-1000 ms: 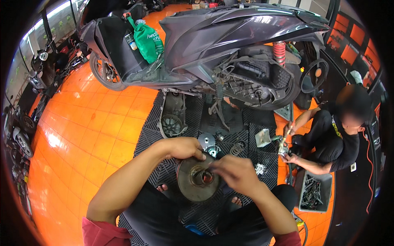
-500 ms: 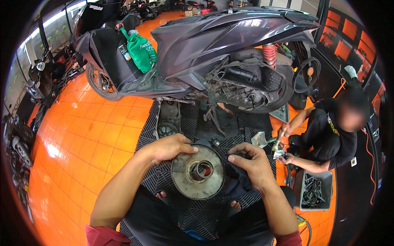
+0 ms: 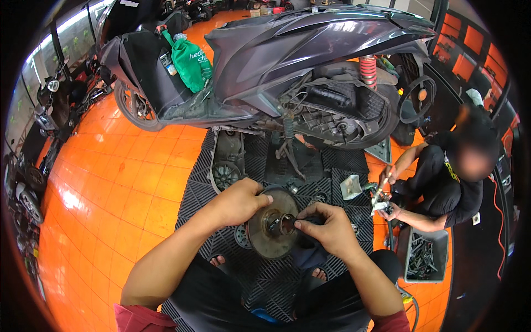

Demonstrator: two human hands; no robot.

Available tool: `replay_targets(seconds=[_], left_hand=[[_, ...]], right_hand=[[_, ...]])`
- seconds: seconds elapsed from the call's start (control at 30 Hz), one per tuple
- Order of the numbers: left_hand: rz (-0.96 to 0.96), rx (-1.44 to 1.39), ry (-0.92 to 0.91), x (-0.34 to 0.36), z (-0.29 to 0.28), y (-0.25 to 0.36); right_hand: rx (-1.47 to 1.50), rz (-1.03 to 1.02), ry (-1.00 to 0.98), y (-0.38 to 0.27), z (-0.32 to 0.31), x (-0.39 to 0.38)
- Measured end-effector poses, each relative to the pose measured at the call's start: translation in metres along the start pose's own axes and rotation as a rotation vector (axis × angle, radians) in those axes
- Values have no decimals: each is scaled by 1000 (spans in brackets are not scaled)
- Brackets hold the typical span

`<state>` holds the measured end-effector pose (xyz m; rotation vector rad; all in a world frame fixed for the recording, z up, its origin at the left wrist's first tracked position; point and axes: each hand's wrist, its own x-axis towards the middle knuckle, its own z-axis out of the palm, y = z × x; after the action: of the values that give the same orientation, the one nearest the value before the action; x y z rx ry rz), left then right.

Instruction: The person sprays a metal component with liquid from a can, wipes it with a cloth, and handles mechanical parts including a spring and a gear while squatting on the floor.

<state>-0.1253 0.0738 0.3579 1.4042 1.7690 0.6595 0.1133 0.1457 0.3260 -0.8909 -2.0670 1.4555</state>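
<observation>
Underfoot, black matting lies on orange tiles by a scooter; left hand clamps metal disc; right hand pinches cloth.

Dark red sleeves are showing near left and near right, black trousers between; dark open-toed sandals are leaving toes bare.

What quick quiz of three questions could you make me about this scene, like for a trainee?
1. True or false: the left hand is clear of the metal disc.
2. What colour is the cloth bundle on the scooter? A, red; B, green; C, white.
3. Fill in: seen from the wearer, the grey bin stands to the ___ of the disc.

Key: 1, false; 2, B; 3, right.
</observation>
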Motion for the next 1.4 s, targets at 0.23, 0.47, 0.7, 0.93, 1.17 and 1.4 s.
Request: replay_targets(seconds=[0.23, 0.47, 0.7, 0.93, 1.17, 1.4], left_hand=[[105, 219, 144, -8, 8, -5], [249, 320, 175, 9, 31, -8], [98, 160, 48, -3, 17, 7], [19, 325, -334, 3, 6, 2], [-151, 81, -733, 7, 22, -11], [-14, 243, -420, 1, 19, 23]], right_hand=[[-280, -77, 137, -5, 20, 7], [-583, -285, 261, 21, 18, 8], [-708, -708, 139, 37, 16, 8], [-836, -1194, -53, 34, 21, -5], [-588, -1381, -136, -9, 38, -19], [-538, -973, -33, 0, 10, -22]])
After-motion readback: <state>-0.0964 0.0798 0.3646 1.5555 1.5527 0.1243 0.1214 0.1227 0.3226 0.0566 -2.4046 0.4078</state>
